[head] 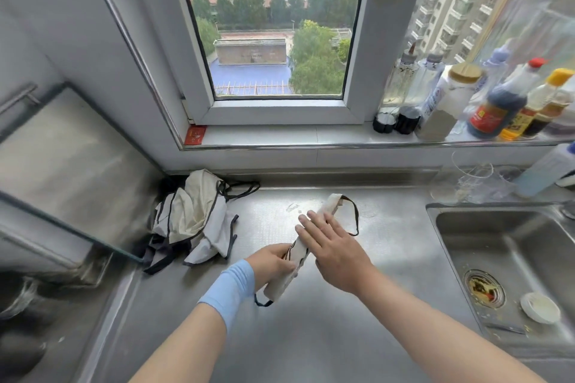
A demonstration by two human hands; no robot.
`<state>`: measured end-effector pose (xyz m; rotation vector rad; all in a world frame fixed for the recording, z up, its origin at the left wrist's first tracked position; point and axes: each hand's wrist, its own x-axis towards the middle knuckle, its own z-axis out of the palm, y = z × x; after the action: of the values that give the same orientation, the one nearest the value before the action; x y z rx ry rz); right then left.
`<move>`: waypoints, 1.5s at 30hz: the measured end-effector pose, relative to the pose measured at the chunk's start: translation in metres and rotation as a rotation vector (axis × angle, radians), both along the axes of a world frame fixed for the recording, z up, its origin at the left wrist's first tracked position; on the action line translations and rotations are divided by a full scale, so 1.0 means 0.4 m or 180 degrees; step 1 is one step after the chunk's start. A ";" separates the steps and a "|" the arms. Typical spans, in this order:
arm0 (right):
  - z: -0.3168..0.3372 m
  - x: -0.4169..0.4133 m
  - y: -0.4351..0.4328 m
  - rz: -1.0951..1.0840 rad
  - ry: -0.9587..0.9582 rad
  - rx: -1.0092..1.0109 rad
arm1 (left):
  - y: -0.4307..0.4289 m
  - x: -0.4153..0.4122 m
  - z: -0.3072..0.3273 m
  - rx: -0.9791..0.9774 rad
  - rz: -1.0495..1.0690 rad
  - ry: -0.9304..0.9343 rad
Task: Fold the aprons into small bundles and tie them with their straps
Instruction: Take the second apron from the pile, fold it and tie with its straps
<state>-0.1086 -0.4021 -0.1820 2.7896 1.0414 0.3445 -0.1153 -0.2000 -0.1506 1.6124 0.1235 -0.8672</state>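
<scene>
Middle of the folded apron (329,205) is covered by the right hand (334,247). Bottle labels (485,116) are too blurred to be read. Sink (451,221) is cut off at the right edge.

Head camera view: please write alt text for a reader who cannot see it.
A person's left hand grips the near end of a cream apron folded into a long narrow strip on a steel counter, while the right hand presses flat on its middle. More crumpled aprons lie to the left, a sink to the right, and a window behind.
</scene>
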 end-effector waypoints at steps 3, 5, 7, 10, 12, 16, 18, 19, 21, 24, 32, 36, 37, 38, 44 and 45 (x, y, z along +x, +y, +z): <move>0.029 -0.044 0.021 -0.0096 -0.0097 0.0078 | 0.022 -0.056 0.035 -0.0454 -0.0052 -0.0024; 0.063 -0.058 0.037 -0.0013 -0.0272 0.0362 | 0.028 -0.098 0.050 -0.0701 0.0033 -0.0083; 0.104 -0.073 0.052 0.0138 -0.0370 0.0761 | 0.032 -0.142 0.066 -0.0977 0.0256 -0.0116; 0.148 -0.098 0.063 0.0329 -0.0349 0.1260 | 0.041 -0.207 0.091 -0.1320 0.0476 -0.0139; 0.175 -0.119 0.071 0.0294 -0.0352 0.1426 | 0.052 -0.239 0.108 -0.1412 0.0466 -0.0201; 0.220 -0.153 0.091 -0.0046 0.0001 0.2119 | 0.075 -0.267 0.146 -0.1529 0.0474 -0.0398; 0.237 -0.186 0.101 -0.0316 0.0354 0.2283 | 0.078 -0.287 0.162 -0.1552 0.0458 -0.0438; 0.248 -0.204 0.107 -0.0497 0.0596 0.2314 | 0.077 -0.296 0.167 -0.1517 0.0480 -0.0438; 0.272 -0.231 0.112 -0.0823 0.1138 0.2419 | 0.074 -0.310 0.174 -0.1254 0.0592 -0.0555; 0.316 -0.247 0.110 -0.1391 0.1854 0.2936 | 0.077 -0.321 0.187 -0.0765 0.1002 -0.0736; 0.398 -0.286 0.140 -0.1686 0.3231 0.3946 | 0.032 -0.371 0.229 -0.1231 0.0332 -0.0583; 0.421 -0.299 0.128 -0.1449 0.3924 0.3680 | 0.032 -0.384 0.236 -0.1160 0.0522 -0.0604; 0.425 -0.299 0.124 -0.1257 0.4253 0.3740 | 0.036 -0.385 0.234 -0.1103 0.0554 -0.0701; 0.429 -0.301 0.121 -0.1080 0.4589 0.3852 | 0.043 -0.386 0.233 -0.1067 0.0594 -0.0789; 0.421 -0.320 0.141 -0.1054 0.4170 0.3900 | 0.055 -0.388 0.236 -0.0565 0.0611 -0.1128; 0.420 -0.320 0.142 -0.1130 0.4050 0.4004 | 0.053 -0.385 0.236 -0.0587 0.0653 -0.1098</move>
<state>-0.2367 -0.3451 -0.0139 4.2383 0.2718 -1.5451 -0.2695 -0.1786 -0.0564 1.5211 -0.0335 -0.4223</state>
